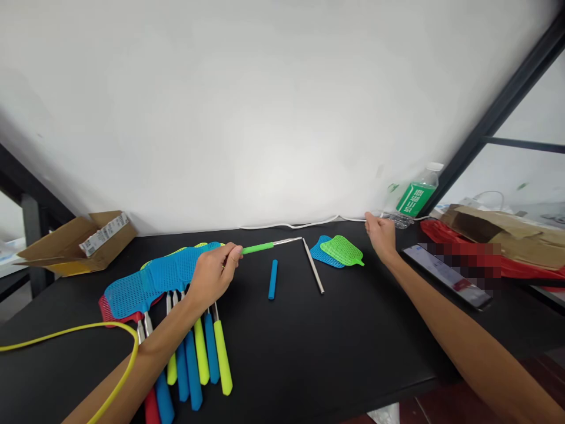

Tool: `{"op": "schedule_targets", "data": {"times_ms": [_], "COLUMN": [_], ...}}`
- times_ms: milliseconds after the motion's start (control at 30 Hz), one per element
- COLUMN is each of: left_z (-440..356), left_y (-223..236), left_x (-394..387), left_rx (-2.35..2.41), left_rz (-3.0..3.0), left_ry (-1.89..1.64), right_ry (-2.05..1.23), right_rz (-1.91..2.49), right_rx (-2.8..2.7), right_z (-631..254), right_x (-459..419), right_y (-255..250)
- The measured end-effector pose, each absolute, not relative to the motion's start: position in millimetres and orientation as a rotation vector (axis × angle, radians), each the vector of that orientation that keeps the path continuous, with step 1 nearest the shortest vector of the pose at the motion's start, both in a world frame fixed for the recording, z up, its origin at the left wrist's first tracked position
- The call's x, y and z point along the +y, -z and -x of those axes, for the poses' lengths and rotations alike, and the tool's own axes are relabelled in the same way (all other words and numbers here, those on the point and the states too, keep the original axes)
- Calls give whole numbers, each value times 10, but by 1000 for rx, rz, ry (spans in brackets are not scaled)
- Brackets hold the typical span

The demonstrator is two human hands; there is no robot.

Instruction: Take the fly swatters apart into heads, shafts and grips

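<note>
My left hand is closed around the green handle of a fly swatter shaft, whose thin metal rod points right. Under and beside that forearm lies a pile of assembled fly swatters with blue, red and yellow-green parts. A loose blue handle and a bare metal rod lie in the middle. Right of them, a green swatter head overlaps a blue swatter head. My right hand is closed near crumpled clear plastic by the wall; whatever its fingers hold is hidden.
An open cardboard box stands at the far left. At the right are a bottle with a green label, a phone and a red bag with brown paper. A white cable follows the wall; a yellow cable crosses my left forearm.
</note>
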State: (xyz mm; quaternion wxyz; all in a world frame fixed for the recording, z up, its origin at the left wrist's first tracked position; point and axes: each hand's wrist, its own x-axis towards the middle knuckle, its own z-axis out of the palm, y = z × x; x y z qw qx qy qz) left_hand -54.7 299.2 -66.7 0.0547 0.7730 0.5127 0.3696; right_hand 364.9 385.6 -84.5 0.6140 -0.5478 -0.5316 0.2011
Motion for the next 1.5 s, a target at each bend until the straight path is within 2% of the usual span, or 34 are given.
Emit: {"op": "schedule_targets", "data": {"times_ms": [33, 100, 333, 433, 500, 633, 800, 1133, 1500], "left_z": [544, 536, 496, 480, 463, 422, 412, 429, 369], "left_y": [663, 661, 697, 720, 729, 727, 689, 595, 544], "left_x": [2986, 2975, 2928, 2919, 2916, 2907, 2888, 2907, 2858], "left_rx": [1536, 1479, 1271, 1150, 1036, 867, 899, 862, 966], "left_rz": [-2356, -2382, -2493, -2588, -2647, -2736, -2781, -2665, -2372], "left_ry": [-1120, -1129, -1266, -1311, -1370, -1521, -1394, -1084, -1022], "right_ry": [-340, -350, -841, -1270, -1600, -2043, -2467, -2247, -1525], "right_rz": [1266, 1200, 1016, 878, 726, 643, 660, 700, 858], "right_rx": [-1263, -1429, -2042, -2186, -2136, -1819, -1452, -1608, -2175], "right_z": [-3570, -3366, -2712, -2589, -2534, -2469, -2474, -2441, -2461], "right_x": [3807, 3687, 3258, 3116, 3037, 2934, 2928, 2941, 2896], "right_y": [817, 766, 697, 667, 638, 608, 687, 700, 538]}}
